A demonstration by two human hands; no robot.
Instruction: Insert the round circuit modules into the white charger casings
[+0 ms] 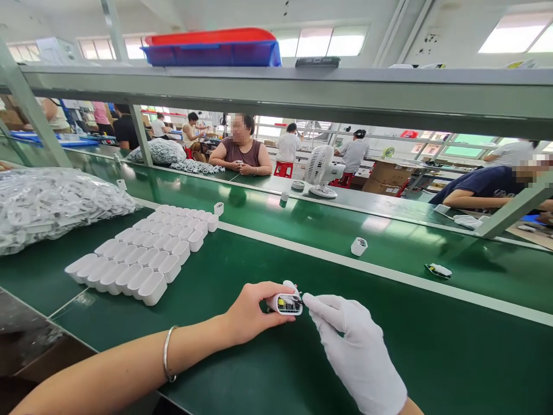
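Note:
My bare left hand (254,308) grips a small white plastic housing (271,302) with its open end turned toward me. Inside the housing shows a circuit board (288,304) with a yellow part and dark parts. My right hand (352,343), in a white glove, has its thumb and forefinger pinched together at the housing's right edge. A thin dark piece, perhaps a wire, shows at those fingertips; what exactly they pinch is too small to tell. To the left stand rows of white plastic housings (152,286), open side up.
A clear bag of white parts (56,202) lies at the far left. Beyond a white strip (328,253), the green belt carries a filled housing (359,246) and a loose circuit board (438,271). Overhead runs a shelf (276,86). Co-workers sit across, near a white fan (320,167).

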